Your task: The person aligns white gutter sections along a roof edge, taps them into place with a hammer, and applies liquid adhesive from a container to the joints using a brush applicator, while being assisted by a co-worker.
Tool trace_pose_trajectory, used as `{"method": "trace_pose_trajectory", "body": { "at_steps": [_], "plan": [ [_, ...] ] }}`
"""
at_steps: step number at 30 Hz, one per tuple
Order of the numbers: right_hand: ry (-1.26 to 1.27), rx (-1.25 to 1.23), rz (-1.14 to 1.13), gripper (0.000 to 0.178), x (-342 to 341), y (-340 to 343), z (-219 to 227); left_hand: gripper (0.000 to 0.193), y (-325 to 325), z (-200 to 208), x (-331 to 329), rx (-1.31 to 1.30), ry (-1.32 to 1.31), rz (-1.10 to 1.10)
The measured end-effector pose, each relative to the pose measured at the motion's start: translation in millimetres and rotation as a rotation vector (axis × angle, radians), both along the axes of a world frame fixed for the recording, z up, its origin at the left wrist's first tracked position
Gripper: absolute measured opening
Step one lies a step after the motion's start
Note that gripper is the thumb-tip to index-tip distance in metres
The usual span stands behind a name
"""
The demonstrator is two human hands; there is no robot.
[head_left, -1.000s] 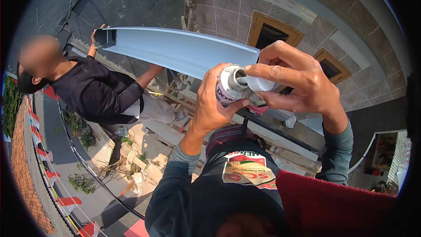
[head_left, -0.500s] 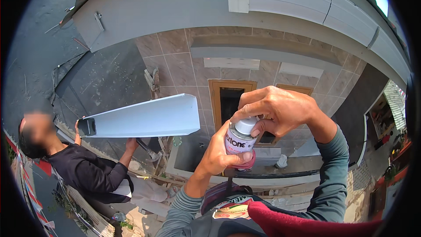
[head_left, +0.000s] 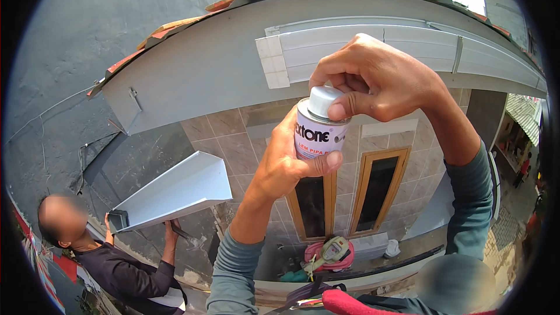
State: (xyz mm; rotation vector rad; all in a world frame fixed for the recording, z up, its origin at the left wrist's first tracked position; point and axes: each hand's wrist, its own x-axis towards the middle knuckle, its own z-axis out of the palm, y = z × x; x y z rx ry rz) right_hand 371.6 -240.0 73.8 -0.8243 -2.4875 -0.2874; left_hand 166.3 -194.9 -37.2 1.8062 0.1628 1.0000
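Note:
My left hand (head_left: 280, 160) is closed around the body of a small glue can (head_left: 315, 137), white with dark lettering, held nearly upright in front of me. My right hand (head_left: 382, 84) grips the can's white cap (head_left: 324, 101) from above, with the thumb against its near side and the fingers curled behind. The cap sits on top of the can; whether it is loose cannot be made out. Below the hands lie a pink coil (head_left: 344, 256) and a greenish-yellow tool (head_left: 332, 251) with a teal part.
To the left, a co-worker (head_left: 128, 268) in a dark top holds a long white gutter piece (head_left: 175, 192) and a hammer-like tool. Ahead, a white gutter (head_left: 344, 46) runs under the tiled roof edge (head_left: 233, 3). Wood-framed windows (head_left: 376, 192) are set in the tiled wall.
The view has tilted upward, showing more roof and sky. My hands and the can appear higher, both keeping their hold. The co-worker's gutter piece has turned, its wide end now angled farther up.

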Motion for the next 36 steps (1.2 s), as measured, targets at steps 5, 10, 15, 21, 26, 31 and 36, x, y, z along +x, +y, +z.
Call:
{"method": "trace_pose_trajectory", "body": {
  "at_steps": [5,10,15,21,26,31,36],
  "plan": [
    [0.091,0.273,-0.087,0.063,-6.0,26.2,42.4,0.073,7.6,52.6,24.8,0.155,-0.065,0.163],
    [0.023,0.380,0.097,0.048,50.5,78.0,76.3,0.066,28.8,101.2,26.5,0.281,-0.054,0.289],
    [0.044,0.334,-0.361,0.053,28.7,83.3,76.1,0.058,52.9,113.4,28.5,0.423,-0.066,0.271],
    [-0.031,0.410,-0.370,0.060,1.7,68.7,40.5,0.054,69.6,73.2,26.7,0.284,-0.176,-0.167],
    [0.018,0.286,-0.284,0.065,-1.2,32.0,-27.7,0.081,41.4,-21.1,28.5,0.056,-0.168,0.032],
    [0.386,-0.296,-0.294,0.119,25.0,45.9,-180.9,0.099,51.4,-149.9,26.0,-0.259,-0.180,0.166],
    [0.952,-0.812,-0.076,0.101,8.0,93.0,-308.5,0.124,93.1,-234.2,40.6,-0.173,0.003,0.345]
  ]
}}
